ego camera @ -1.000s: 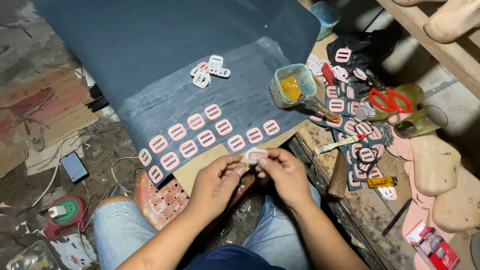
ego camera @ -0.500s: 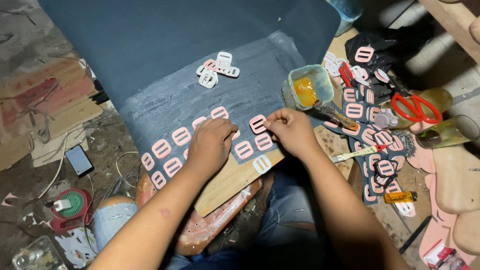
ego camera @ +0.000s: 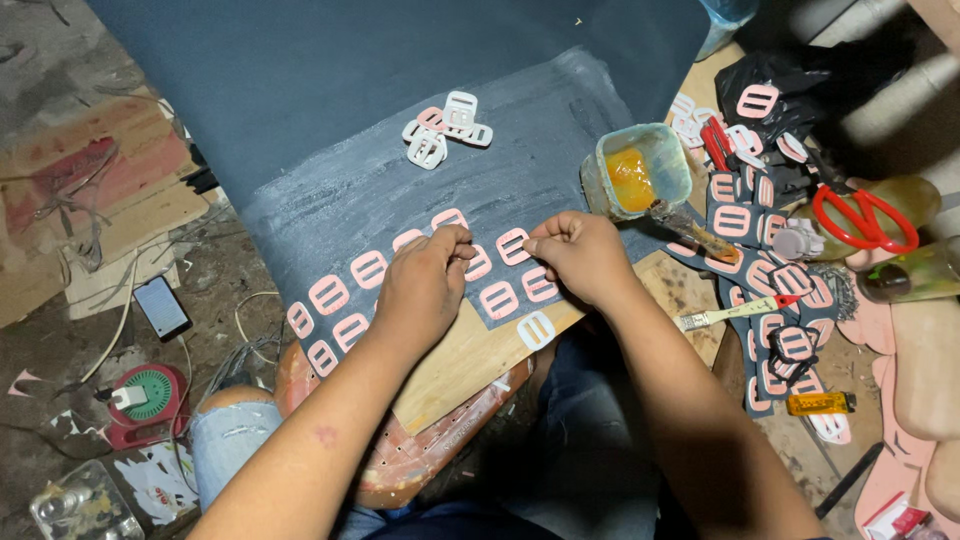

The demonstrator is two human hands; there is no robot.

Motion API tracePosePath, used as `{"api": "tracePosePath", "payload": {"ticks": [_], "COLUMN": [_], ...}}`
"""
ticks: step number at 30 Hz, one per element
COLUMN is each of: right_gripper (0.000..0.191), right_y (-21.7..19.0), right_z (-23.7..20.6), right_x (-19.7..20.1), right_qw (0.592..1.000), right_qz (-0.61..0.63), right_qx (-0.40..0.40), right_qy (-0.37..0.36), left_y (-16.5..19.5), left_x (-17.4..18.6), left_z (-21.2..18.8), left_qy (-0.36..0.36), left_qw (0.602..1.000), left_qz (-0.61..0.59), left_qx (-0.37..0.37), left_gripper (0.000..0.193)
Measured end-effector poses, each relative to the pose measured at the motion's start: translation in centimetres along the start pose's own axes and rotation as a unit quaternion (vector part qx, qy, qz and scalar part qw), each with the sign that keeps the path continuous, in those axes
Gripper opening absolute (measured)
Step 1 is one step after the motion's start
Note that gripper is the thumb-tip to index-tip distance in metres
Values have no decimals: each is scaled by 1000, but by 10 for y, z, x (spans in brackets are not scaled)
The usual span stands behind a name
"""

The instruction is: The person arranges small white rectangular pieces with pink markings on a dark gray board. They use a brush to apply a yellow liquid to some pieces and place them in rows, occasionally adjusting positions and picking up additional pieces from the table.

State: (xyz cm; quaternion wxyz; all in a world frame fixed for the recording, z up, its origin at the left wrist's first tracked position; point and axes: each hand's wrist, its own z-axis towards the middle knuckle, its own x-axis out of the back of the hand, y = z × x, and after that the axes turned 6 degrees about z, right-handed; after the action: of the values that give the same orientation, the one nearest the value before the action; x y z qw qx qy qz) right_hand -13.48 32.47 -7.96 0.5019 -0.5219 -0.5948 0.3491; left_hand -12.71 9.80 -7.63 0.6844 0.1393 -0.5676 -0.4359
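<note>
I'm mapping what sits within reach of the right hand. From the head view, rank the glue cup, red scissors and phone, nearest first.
From the right hand:
1. Glue cup, just up and right of it.
2. Red scissors, farther right.
3. Phone, far left on the floor.

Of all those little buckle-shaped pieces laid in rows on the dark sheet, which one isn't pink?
The white piece at the sheet's near edge, just below the right hand. Its row neighbours show pink faces; this one alone shows white.
</note>
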Motion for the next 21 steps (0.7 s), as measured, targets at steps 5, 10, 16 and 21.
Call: {"api": "tracePosePath", "payload": {"ticks": [5,10,16,21], "right_gripper": [12,11,11,11], "right_y": [-2,-2,-4,-5], "right_z": [0,-1,-2,-3], "right_x": [-1,-2,-2,-4], "right_qw": [1000,1000,1000,1000], "right_qz": [-13,-11,-25,-26], "right_qx": [-2,-7,-6,4], "right_qy": [5,8,16,16], "left_y": [-1,-1,1,6], "left_x": [0,0,1,3], "left_z": [-1,-3,-1,0], "left_qy": [4,7,8,14], "left_qw": [1000,999,999,997], "left_qz": [16,31,35,56], "left_qx": [-23,-33,-38,-56], "left_gripper": [25,24,24,25]}}
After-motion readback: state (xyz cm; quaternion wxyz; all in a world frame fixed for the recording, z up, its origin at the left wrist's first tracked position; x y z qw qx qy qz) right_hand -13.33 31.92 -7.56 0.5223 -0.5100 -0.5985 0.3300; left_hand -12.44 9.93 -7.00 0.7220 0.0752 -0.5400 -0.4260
